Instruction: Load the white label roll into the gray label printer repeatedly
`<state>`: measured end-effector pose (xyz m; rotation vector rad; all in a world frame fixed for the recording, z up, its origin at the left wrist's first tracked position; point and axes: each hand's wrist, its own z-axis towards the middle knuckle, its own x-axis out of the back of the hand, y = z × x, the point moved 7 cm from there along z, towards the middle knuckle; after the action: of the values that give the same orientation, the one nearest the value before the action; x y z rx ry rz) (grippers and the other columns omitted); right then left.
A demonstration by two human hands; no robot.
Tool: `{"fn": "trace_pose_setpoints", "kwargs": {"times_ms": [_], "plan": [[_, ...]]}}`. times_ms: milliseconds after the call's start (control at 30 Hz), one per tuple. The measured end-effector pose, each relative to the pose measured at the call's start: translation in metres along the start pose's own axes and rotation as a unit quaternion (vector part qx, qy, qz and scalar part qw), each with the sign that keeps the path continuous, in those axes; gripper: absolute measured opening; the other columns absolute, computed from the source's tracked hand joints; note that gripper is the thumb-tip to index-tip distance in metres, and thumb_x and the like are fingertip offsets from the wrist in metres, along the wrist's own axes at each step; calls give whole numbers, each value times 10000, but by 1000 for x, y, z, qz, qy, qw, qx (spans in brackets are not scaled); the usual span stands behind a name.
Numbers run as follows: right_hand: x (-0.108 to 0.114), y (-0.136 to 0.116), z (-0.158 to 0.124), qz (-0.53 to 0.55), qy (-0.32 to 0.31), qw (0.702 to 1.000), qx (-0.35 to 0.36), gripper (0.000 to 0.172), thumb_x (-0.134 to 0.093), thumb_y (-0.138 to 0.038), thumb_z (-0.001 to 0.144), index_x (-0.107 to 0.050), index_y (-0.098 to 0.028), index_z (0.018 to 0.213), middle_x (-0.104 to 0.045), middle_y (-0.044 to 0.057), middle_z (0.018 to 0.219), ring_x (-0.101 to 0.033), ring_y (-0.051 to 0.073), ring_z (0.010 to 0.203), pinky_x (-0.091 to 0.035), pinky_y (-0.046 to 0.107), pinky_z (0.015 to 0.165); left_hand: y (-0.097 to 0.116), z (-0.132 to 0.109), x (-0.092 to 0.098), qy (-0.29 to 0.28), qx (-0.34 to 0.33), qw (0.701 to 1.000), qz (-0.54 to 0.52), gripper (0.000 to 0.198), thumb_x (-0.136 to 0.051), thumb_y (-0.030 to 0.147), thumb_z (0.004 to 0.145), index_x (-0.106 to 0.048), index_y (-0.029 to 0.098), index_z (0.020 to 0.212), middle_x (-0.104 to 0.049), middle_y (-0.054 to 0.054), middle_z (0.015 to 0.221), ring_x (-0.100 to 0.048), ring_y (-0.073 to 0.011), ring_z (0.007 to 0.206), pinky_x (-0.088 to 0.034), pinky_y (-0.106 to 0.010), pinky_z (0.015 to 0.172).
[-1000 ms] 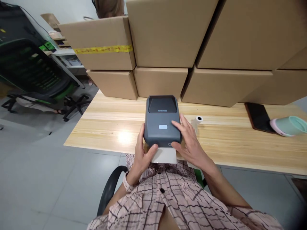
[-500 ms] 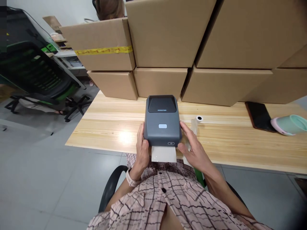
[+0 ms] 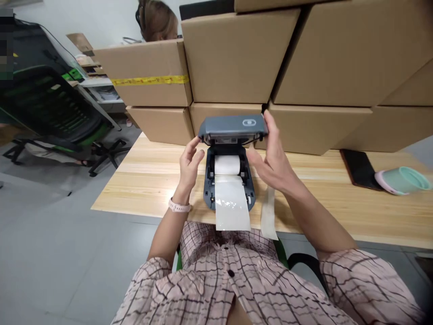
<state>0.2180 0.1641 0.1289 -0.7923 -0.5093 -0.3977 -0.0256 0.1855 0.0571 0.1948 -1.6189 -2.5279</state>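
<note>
A dark grey label printer (image 3: 207,192) stands near the table's front edge with its lid (image 3: 230,124) swung up. Inside lies a white label roll (image 3: 227,165), and its strip of label paper (image 3: 232,207) runs out over the front. The fingertips of my left hand (image 3: 190,164) hold the lid's left edge, thumb apart below. My right hand (image 3: 275,158) is wrapped round the lid's right edge; its thumb is slightly blurred. A loose paper strip (image 3: 268,214) hangs over the table edge below my right hand.
Cardboard boxes (image 3: 240,58) are stacked along the back of the wooden table (image 3: 145,180). To the right lie a black phone (image 3: 359,169) and a mint-green cup (image 3: 411,179) on its side. A person (image 3: 157,20) sits behind the boxes; an office chair (image 3: 50,108) stands left.
The printer lid has gone from closed to raised, uncovering the label roll. Both hands have moved up and away with the lid's edges.
</note>
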Motion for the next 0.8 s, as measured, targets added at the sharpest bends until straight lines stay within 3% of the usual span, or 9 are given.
{"fn": "trace_pose_setpoints", "kwargs": {"times_ms": [100,200,333,433,500,600,667,733,800], "plan": [[-5,10,37,-19,43,999,7,846,-422,-665,1000,-10,-307,1645,-194,96,1731,-243,330,1591,-277,611,1270,-37,5,-9,-73,106,991,-39,821,-782,357,754,-484,237,1510,-409,-151,1644,-306,-357,1567,-271,-559,1260],[-10,25,68,-36,59,998,0,844,-415,-657,1003,19,-307,1637,-179,108,1733,-274,302,1583,-314,582,1257,-58,-13,-19,-137,188,969,-82,976,-775,283,704,-366,252,1590,-366,-122,1673,-289,-356,1576,-259,-561,1275],[-16,53,103,-36,78,996,-12,839,-452,-647,989,-25,-314,1629,-205,99,1728,-281,282,1581,-263,579,1275,-56,-27,-26,-174,181,965,-79,1086,-820,244,660,-309,275,1618,-269,-65,1721,-217,-320,1603,-200,-469,1314],[-22,68,120,-23,59,997,-43,857,-488,-615,976,-46,-278,1628,-261,119,1708,-335,299,1556,-284,581,1262,-56,-26,-27,-173,184,964,-80,1090,-803,233,658,-296,282,1622,-266,-67,1722,-230,-333,1598,-229,-478,1305],[-19,63,119,-38,62,997,-38,870,-507,-590,969,-46,-271,1634,-250,121,1712,-304,319,1567,-262,599,1266,-57,-25,-27,-169,185,964,-86,1081,-772,210,657,-292,288,1622,-279,-67,1717,-254,-339,1590,-257,-491,1294],[-9,27,96,-94,99,990,41,841,-549,-540,961,-119,-290,1638,-225,95,1724,-216,355,1590,-195,636,1275,-60,-26,-27,-170,179,965,-91,1082,-733,189,654,-271,272,1629,-250,-68,1727,-220,-326,1601,-231,-474,1305],[-15,2,73,-114,50,987,99,772,-552,-493,968,-207,-288,1628,-371,107,1663,-346,377,1527,-278,643,1231,-62,-27,-28,-172,180,964,-92,1108,-719,181,646,-234,260,1639,-208,-68,1740,-186,-314,1611,-193,-453,1316],[-36,-8,51,-115,-89,983,111,772,-564,-461,965,-229,-263,1631,-563,129,1516,-532,373,1379,-429,601,1121,-63,-27,-28,-173,184,963,-91,1157,-697,159,632,-166,260,1655,-180,-69,1747,-172,-305,1614,-175,-440,1318],[-63,-2,34,-124,-252,956,84,862,-595,-460,945,-166,-225,1655,-640,151,1424,-613,373,1281,-507,544,1016,-63,-28,-30,-175,190,962,-90,1211,-661,130,624,-59,256,1666,-162,-75,1750,-172,-298,1615,-184,-442,1313]]}}
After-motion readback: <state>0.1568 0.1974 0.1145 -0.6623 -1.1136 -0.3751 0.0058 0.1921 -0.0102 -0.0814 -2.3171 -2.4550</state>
